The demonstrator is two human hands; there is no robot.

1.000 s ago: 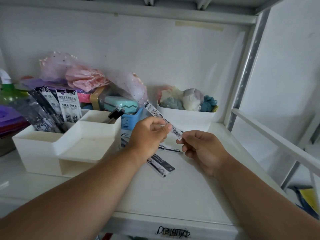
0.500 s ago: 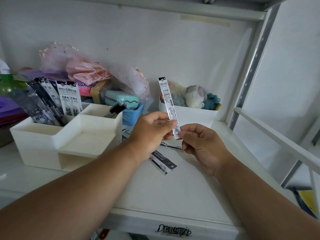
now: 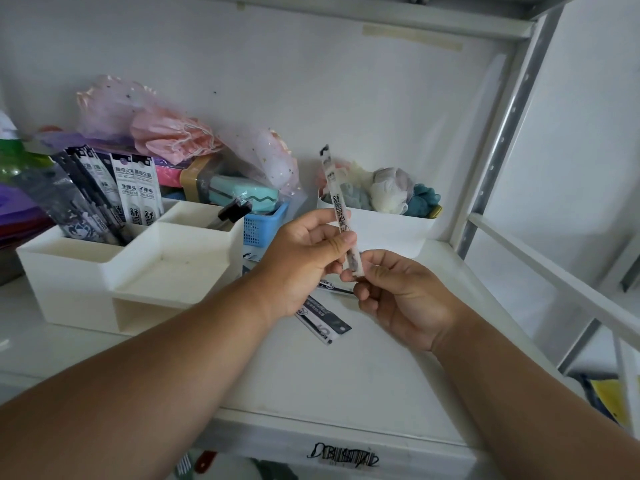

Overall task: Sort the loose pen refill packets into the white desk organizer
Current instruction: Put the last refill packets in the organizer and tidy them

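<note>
Both hands pinch 1 upright refill packet: left hand mid-length, right hand apparently its bottom end.

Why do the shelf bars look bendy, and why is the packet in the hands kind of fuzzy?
In the head view, the wide-angle lens bows straight lines near the edges, so the metal shelf upright leans. The refill packet, pinched by the left hand and right hand, looks smeared, probably from movement. Light is soft and dim, shadows faint, with no strong glare.
</note>
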